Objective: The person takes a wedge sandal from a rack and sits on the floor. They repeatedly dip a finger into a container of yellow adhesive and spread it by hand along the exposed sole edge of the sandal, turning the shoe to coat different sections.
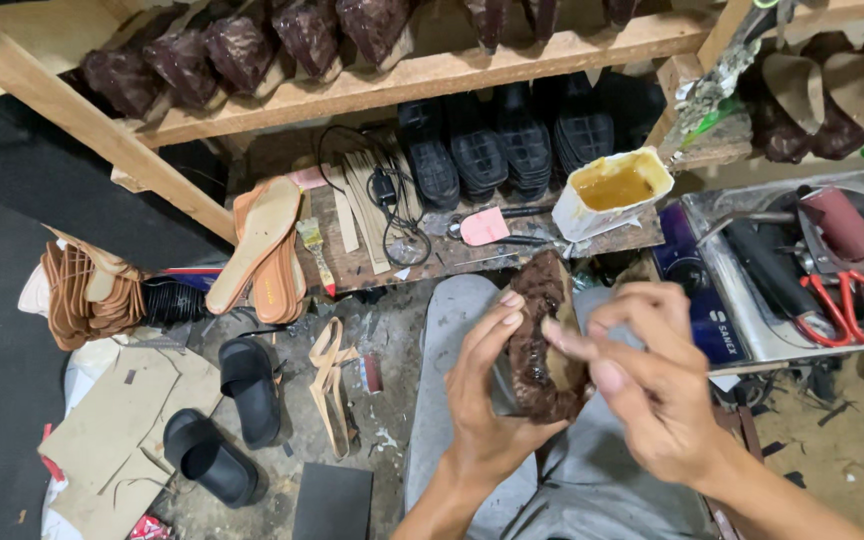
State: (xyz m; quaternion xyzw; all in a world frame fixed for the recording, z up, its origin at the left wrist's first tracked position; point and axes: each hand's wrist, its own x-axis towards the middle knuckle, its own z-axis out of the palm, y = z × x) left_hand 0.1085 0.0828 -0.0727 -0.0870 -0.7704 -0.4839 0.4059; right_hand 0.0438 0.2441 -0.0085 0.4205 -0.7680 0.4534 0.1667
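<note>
Both hands grip a brown fuzzy shoe piece (542, 345) over the lap: left hand (487, 395) cups it from beneath, right hand (652, 385) pinches its upper edge. Behind, on the wooden table (432, 262), stand black soles (502, 140), tan insoles (262, 250), a glue tub (612, 190) and a brush (314, 250).

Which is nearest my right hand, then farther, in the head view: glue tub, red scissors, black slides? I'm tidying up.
From the right hand:
1. Glue tub, straight above on the bench.
2. Red scissors, to the right in the tray.
3. Black slides, far left on the floor.
</note>
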